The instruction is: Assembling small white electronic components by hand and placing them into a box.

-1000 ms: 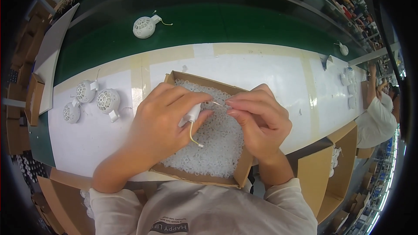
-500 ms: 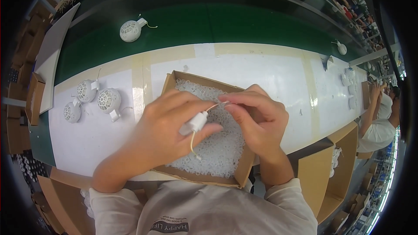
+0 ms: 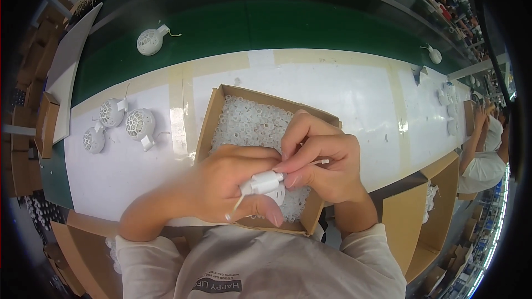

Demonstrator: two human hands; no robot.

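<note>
My left hand (image 3: 230,180) is closed around a white plastic unit (image 3: 265,183) with a block-shaped neck; the palm and fingers hide much of its body. A pale wire (image 3: 237,206) hangs from its near side. At the neck's right end, my right hand (image 3: 318,160) pinches what looks like a small clear ring (image 3: 281,176), partly covered by the fingertips. Another thin wire runs between these fingers and ends in a small white connector (image 3: 325,161). Both hands are above a shallow cardboard tray (image 3: 206,127) filled with small translucent rings (image 3: 249,119).
Several round white units with lattice grilles (image 3: 139,123) lie on the white tabletop at left. Another unit (image 3: 149,42) sits on the green belt (image 3: 221,33). Open cardboard boxes (image 3: 407,227) stand at both sides of me. A co-worker (image 3: 481,158) sits at far right.
My right fingers have moved from the wire's tip to the neck of the unit, and the connector now sticks out beyond them. My left hand has turned the unit and lowered it slightly.
</note>
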